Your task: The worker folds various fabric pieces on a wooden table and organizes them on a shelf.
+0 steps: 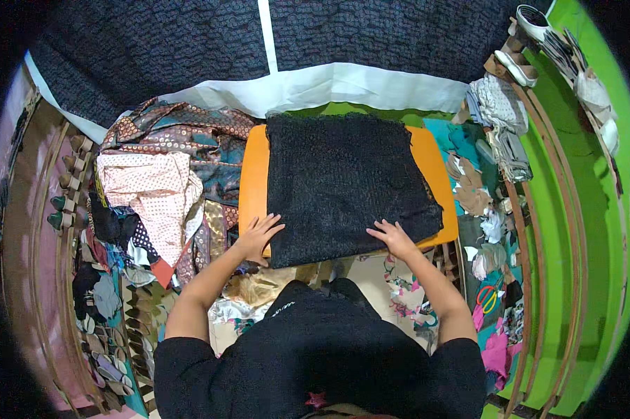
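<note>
Black cloth [348, 188] lay spread over the orange desk [254, 178]. Your left hand [257, 237], fingers splayed, met its near-left edge; your right hand [393, 239], loosely spread, rested along its near edge, presumably keeping it flat.

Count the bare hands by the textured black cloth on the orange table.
2. The left hand is spread at the near left corner of the black cloth; the right hand is toward the right of its near edge. No others show.
</note>
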Tool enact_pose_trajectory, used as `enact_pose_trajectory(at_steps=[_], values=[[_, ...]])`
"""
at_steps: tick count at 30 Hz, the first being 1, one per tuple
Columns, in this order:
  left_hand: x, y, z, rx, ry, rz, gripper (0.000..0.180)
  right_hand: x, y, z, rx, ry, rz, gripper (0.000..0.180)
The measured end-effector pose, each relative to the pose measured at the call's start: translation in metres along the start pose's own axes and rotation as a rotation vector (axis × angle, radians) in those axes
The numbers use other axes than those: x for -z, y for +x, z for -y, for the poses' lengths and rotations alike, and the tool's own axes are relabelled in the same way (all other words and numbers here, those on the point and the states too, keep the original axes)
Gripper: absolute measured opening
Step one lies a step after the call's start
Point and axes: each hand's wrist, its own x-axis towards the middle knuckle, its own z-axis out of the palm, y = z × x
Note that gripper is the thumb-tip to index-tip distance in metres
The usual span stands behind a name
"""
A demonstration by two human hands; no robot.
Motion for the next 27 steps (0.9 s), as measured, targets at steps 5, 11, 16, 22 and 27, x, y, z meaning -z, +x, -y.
enact_pose_trajectory(at_steps=[5, 11, 16, 22, 27], values=[[-0.042, -0.002, 0.022, 0.106, -0.239, -0.280, 0.061, 0.076, 0.008, 0.026, -0.074, 0.363, 0.043, 0.043], [0.024, -0.012, -0.008, -0.037, -0.348, -0.206, 0.053, 0.119, -0.001, 0.008, -0.112, 0.493, 0.300, 0.033], [0.088, -0.003, 0.006, 0.332, -0.612, 0.404, 0.041, 0.157, -0.008, 0.016, -0.152, 0.505, 0.547, 0.041], [0.091, 0.082, -0.031, -0.131, -0.239, -0.119, 0.044, 0.199, -0.013, 0.028, -0.020, 0.419, 0.510, 0.037], [0.068, 0.106, -0.032, -0.323, 0.343, 0.062, 0.061, 0.209, -0.007, 0.007, 0.022, 0.587, 0.698, 0.036]])
